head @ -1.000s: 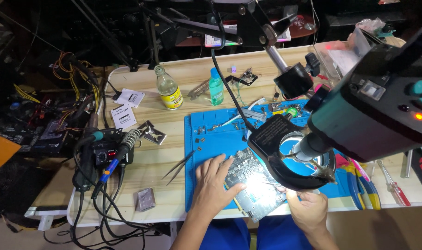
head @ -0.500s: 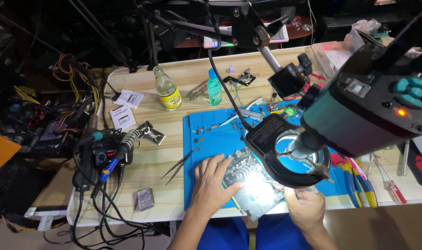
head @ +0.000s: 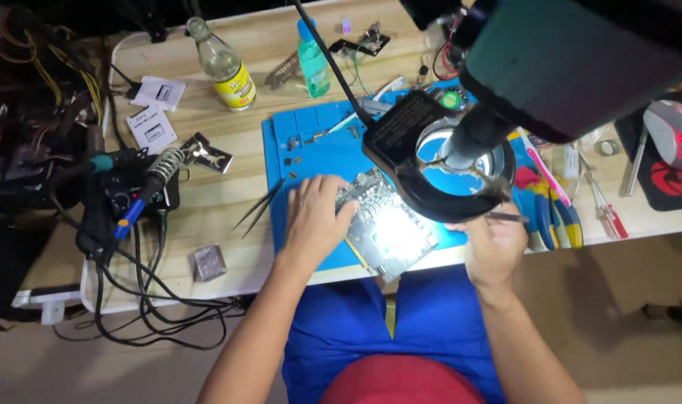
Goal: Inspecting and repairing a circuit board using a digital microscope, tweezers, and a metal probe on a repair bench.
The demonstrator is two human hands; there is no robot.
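A brightly lit circuit board (head: 386,224) lies between the hands on a blue mat (head: 311,142). The left hand (head: 315,217) presses flat, fingers spread, on its edge; the right hand (head: 494,243) pinches a thin tool (head: 505,217). A ring lamp (head: 438,161) overhangs; bottles beyond.

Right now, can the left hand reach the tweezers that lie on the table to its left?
Probably yes. The left hand rests flat on the circuit board, and the tweezers lie just beside it on bare wood with nothing between them.
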